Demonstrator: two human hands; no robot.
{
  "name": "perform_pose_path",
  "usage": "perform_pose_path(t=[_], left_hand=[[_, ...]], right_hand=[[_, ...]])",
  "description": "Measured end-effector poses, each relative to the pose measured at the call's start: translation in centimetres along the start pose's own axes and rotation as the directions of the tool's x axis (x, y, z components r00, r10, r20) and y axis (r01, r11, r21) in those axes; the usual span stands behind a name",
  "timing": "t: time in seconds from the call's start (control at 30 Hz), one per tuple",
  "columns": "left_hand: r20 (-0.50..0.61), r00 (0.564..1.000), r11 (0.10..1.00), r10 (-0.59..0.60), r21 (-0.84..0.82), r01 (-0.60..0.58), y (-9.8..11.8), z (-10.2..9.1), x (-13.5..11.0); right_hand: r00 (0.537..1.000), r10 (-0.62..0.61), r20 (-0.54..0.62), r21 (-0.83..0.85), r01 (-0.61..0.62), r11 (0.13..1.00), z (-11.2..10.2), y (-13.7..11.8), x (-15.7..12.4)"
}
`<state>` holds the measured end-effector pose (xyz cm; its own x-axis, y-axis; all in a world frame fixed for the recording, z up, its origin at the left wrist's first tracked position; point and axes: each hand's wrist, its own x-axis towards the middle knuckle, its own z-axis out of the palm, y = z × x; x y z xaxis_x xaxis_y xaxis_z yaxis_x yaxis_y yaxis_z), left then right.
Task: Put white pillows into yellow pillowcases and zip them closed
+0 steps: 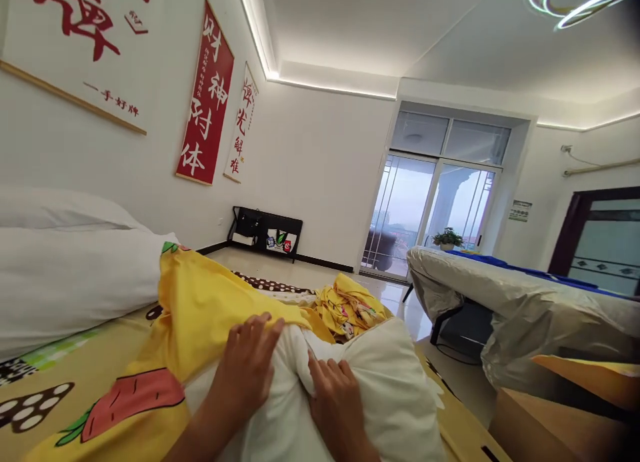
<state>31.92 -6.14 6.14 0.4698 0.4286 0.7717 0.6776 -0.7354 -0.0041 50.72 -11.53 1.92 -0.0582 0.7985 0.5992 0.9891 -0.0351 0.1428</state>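
A white pillow (380, 389) lies on the bed in front of me, partly inside a yellow pillowcase (200, 309) printed with a red carrot. My left hand (247, 369) rests on the pillow at the pillowcase's edge, fingers curled onto the yellow cloth. My right hand (335, 395) presses into the white pillow beside it, fingers bent and digging into a fold. Another crumpled yellow cloth (350, 305) lies just beyond the pillow.
A white duvet (75, 275) is piled at the left on the yellow printed bedsheet (60, 375). A table under plastic sheeting (525, 302) stands at the right, a cardboard box (555, 422) below it. Red banners hang on the left wall; glass balcony doors (430, 209) are ahead.
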Motion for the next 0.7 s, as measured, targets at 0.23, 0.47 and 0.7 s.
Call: perform_pose_path(t=[0.23,0.47,0.7], left_hand=[[0.134,0.991,0.903,-0.006,0.427,-0.053,-1.2,-2.9,4.3],[0.351,0.926,0.941,0.138,0.244,-0.233,4.6,-2.7,7.3],[0.456,0.889,0.969,0.030,0.205,-0.138,6.4,-1.5,5.8]], right_hand=[[0.947,-0.141,-0.290,-0.005,0.146,0.989,-1.6,-1.8,-1.5],[0.912,-0.195,-0.360,-0.012,0.205,0.979,-2.7,-5.5,-1.3],[0.991,-0.076,-0.109,0.089,0.086,0.992,-3.9,-2.9,-1.1]])
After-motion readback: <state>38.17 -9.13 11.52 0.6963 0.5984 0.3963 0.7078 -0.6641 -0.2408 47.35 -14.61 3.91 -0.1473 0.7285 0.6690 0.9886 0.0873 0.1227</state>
